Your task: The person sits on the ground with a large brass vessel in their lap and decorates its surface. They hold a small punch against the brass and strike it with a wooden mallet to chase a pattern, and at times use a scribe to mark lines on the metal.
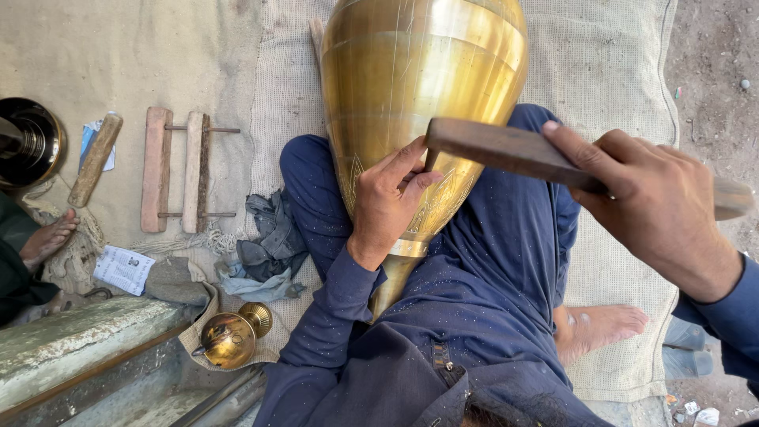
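A large brass vase lies across my lap, its narrow neck pointing toward me. Engraved leaf patterns show on its lower body. My left hand rests on the engraved part and pinches a thin tool against the metal; the tool tip is mostly hidden by my fingers. My right hand grips a flat wooden mallet, whose far end sits just above the left hand's fingers. I sit cross-legged in dark blue clothes, with one bare foot showing at the right.
A small brass piece lies on cloth at lower left. A wooden clamp frame, a wooden stick, grey rags and a printed paper lie on the mat. Another person's foot and a dark metal bowl are at the left edge.
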{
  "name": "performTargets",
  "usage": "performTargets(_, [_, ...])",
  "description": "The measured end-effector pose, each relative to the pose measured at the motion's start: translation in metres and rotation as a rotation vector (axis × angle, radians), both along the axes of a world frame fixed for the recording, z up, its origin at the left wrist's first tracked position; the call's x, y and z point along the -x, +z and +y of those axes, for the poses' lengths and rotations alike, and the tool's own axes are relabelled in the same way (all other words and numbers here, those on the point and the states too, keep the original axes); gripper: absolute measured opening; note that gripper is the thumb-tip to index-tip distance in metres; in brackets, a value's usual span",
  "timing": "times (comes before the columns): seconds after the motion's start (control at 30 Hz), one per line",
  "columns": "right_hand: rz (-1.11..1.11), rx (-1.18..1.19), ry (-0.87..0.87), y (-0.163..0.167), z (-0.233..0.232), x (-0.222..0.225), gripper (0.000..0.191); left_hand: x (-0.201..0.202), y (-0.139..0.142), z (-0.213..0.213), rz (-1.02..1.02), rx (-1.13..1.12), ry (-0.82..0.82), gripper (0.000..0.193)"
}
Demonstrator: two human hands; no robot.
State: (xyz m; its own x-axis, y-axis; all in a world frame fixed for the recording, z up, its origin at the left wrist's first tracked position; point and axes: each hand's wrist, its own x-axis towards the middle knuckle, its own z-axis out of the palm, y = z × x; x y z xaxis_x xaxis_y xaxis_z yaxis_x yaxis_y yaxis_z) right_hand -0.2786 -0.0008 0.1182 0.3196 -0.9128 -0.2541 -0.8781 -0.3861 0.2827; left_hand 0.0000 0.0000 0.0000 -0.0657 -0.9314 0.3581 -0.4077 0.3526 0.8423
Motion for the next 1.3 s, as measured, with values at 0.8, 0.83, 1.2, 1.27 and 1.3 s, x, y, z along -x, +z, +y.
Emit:
performTargets(0.8, [-1.227, -0.054, -0.131, -0.033, 0.012, 0.018, 0.079, -0.001, 0.004, 0.004, -0.023, 0.038, -0.01, 0.053])
performTargets(0.83, [-0.937, -0.023, -0.106, -0.033, 0.012, 0.019, 0.079, -0.001, 0.003, 0.005, -0.031, 0.032, -0.011, 0.054])
performTargets(1.2, [-0.758, -0.021, -0.215, -0.024, 0.021, 0.014, 0.083, -0.002, 0.004, 0.006, -0.049, 0.01, -0.04, 0.053])
performTargets(1.27, [-1.112, -0.006, -0.162, -0.026, 0.022, 0.011, 0.081, -0.002, 0.004, 0.005, -0.077, 0.029, -0.039, 0.053])
performTargets(1.3, [-1.289, 0.004, -0.139, -0.027, 0.023, 0.01, 0.08, -0.002, 0.004, 0.005, -0.09, 0.038, -0.042, 0.053])
